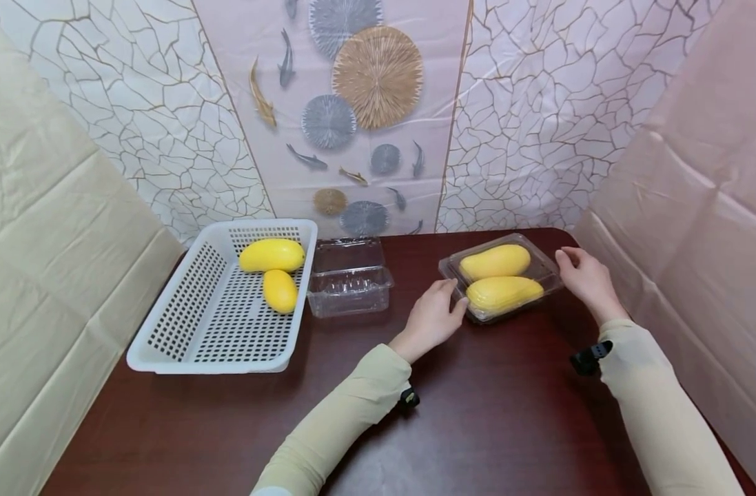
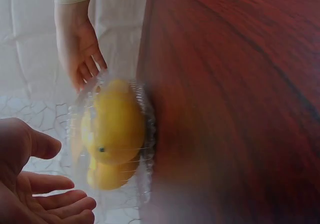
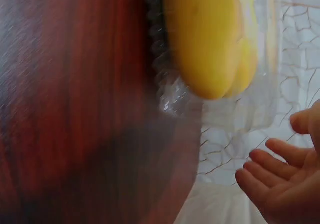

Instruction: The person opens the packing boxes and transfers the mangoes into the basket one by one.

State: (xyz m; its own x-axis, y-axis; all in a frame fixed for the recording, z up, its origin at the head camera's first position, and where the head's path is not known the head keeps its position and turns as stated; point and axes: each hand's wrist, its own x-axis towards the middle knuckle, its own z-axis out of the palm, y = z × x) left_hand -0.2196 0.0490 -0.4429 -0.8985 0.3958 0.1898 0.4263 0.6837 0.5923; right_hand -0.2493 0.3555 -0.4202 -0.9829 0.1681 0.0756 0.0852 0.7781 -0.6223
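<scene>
A clear plastic clamshell box [image 1: 542, 265] with its lid down lies at the right of the table. Inside it are two yellow mangoes [image 1: 497, 262], side by side. My left hand [image 1: 433, 313] is at the box's left side, fingertips right by the edge, thumb spread from the fingers. On the opposite side my right hand [image 1: 585, 279] is close to the right edge, and the right wrist view shows its fingers [image 3: 272, 171] loosely spread with nothing between them. In the left wrist view the left fingers [image 2: 60, 199] are likewise relaxed beside the box.
A white perforated basket [image 1: 160, 324] stands at the left with two more yellow mangoes [image 1: 272, 255] in it. Against its right side is another clear clamshell box [image 1: 351, 303] with its lid raised. Fabric walls enclose the dark red table [image 1: 477, 406] at the back and sides.
</scene>
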